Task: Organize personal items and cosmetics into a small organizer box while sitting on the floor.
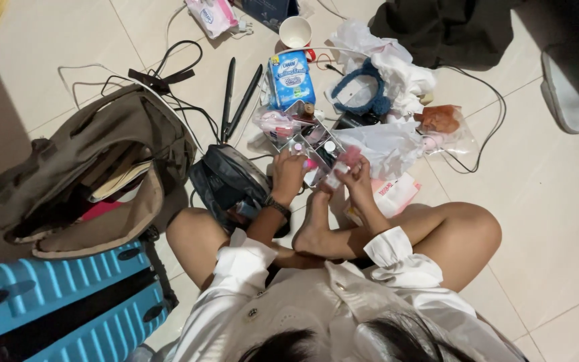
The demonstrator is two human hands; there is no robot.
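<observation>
Seated among scattered toiletries, my right hand (358, 175) pinches a small pink bottle (347, 161), long axis toward one o'clock; my left hand (289, 175), at nine o'clock, fingers curled, touches the clear organiser (313, 142).

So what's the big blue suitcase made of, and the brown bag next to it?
The ridged blue suitcase looks like hard plastic: moulded ribs, a slight sheen. The floppy olive-brown backpack seems woven fabric, maybe canvas: matte, creased, sagging open.
</observation>
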